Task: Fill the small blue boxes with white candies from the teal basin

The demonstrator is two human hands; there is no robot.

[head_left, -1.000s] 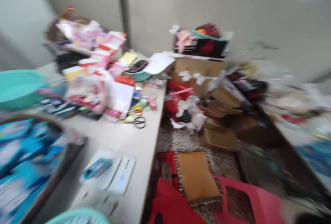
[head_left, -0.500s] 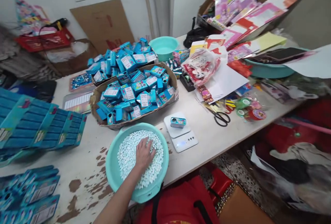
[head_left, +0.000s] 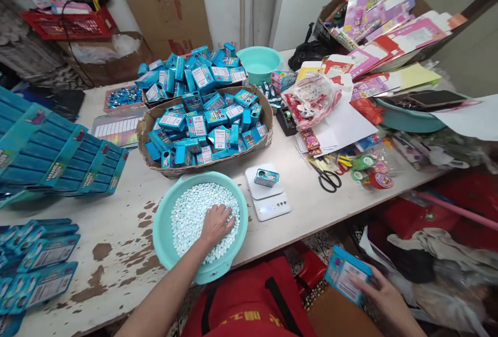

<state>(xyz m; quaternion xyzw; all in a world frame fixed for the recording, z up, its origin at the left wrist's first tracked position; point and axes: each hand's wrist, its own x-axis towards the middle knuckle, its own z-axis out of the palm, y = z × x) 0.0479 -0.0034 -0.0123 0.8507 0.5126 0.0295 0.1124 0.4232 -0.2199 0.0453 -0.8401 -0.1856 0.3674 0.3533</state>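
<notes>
A white, brown-stained tabletop stretches before me, crowded from its near left corner to its far right end. My red apron shows at the near edge. A tiered stack of blue packs rises at left, with more blue cartons lying in rows on the near side of it. At far center, a cardboard box brims with small blue boxes, and a second heap sits just beyond. Near center stands an aqua basin, holding a broad layer of small white pieces; another aqua bowl sits farther back. A clear plastic bag rests at right beside white paper sheets.

My left hand lies palm down in the basin, fingers loosely bent among the pieces; whether it grips any, I cannot tell. My right hand, at near right off the table's edge, holds a blue box, its label panel facing up. A white scale sits just right of the basin, with black-handled scissors farther right. A single blue carton rests on the scale's plate. Smallest of all are the white pieces around my left fingers.
</notes>
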